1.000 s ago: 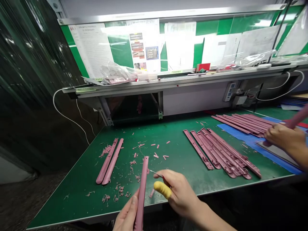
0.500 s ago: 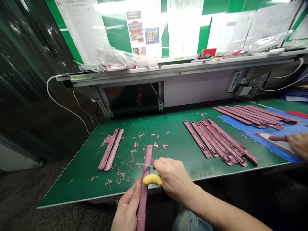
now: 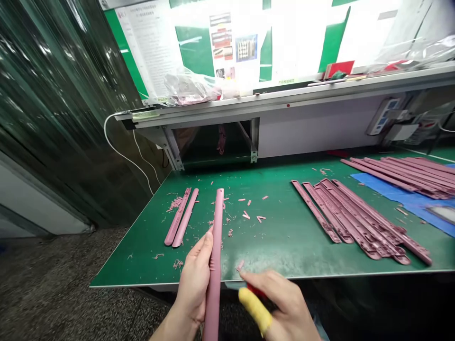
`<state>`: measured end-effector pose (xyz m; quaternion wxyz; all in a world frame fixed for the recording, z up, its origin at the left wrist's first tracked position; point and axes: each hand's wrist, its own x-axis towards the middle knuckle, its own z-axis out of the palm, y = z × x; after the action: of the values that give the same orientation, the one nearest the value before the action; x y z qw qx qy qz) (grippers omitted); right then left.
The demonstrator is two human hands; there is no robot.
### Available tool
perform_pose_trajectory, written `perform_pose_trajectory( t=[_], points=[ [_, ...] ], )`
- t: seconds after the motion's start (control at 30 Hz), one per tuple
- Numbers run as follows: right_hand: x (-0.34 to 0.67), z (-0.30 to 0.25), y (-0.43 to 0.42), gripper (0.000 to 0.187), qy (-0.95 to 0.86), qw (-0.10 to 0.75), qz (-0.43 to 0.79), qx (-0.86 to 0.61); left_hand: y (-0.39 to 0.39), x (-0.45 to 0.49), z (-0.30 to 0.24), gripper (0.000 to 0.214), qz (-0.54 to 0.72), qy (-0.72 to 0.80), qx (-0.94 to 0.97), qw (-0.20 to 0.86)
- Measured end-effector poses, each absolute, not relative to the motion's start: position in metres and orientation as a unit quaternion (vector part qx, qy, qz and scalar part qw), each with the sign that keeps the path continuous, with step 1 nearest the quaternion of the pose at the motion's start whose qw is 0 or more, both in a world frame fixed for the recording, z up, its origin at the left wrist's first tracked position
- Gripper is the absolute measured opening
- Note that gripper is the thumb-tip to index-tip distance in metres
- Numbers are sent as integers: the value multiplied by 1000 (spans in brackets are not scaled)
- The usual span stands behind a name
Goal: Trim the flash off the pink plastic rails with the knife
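My left hand (image 3: 195,274) is closed round a long pink plastic strip (image 3: 217,246), its rounded face up and its far end over the table. In my right hand (image 3: 284,298) is a knife; a bit of its red handle (image 3: 256,291) and its blurred blade (image 3: 234,285) show, apart from the strip at the table's front edge. A yellow cover (image 3: 254,310) sits on one right finger. By that hand's fingertips is a small pink scrap (image 3: 241,265); whether they touch it I cannot tell. Left of the held strip lie two pink strips (image 3: 185,218) side by side.
Several pink strips (image 3: 348,218) lie hollow side up at the right, and more (image 3: 401,175) rest beyond on a blue sheet (image 3: 377,189). Pink shavings (image 3: 176,203) and small pieces dot the green table (image 3: 270,246). A metal shelf (image 3: 213,108) crosses the back.
My right hand and the knife have come off the strip, down and to the right. The strip's far end reaches farther up. The view has turned left; the other person's hand is out of view.
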<state>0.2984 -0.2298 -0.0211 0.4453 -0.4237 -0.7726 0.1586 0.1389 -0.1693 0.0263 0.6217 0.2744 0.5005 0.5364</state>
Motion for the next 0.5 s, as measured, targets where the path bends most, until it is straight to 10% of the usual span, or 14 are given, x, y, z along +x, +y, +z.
perform_pose_trajectory(
  t=[0.5],
  points=[
    [317,6,-185,18,-688,518,123,-494,-196,162,27,38,514,519,350,587]
  ],
)
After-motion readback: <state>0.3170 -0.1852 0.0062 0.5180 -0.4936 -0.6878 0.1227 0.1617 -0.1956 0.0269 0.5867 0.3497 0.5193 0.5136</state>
